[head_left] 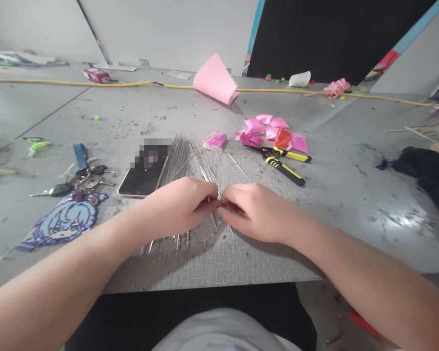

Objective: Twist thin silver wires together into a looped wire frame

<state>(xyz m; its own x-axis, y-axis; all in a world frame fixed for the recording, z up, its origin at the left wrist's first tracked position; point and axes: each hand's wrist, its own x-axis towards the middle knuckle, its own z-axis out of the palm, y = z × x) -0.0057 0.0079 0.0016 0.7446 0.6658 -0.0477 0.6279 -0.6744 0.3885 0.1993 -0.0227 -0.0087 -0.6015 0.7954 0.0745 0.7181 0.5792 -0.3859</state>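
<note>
My left hand [188, 204] and my right hand [259, 209] meet fingertip to fingertip above the table, both closed in a pinch. Whatever sits between the fingertips is too small to make out. Thin silvery wires [183, 156] lie in a bundle beneath and behind my left hand, their ends poking out below it. A few loose wires [201, 158] fan out just beyond the fingertips, and a single wire [237, 164] lies behind my right hand. Left of the bundle rests a dark-screened phone [142, 175].
Yellow-and-black pliers [285, 168] lie behind my right hand, near small pink packets [254, 126] and a red packet [283, 139]. Keys [91, 180] with a blue pixel-patterned charm [68, 219] are at left. Farther back are curled pink paper [215, 80], a yellow cord [124, 84] and a paper cup [300, 79].
</note>
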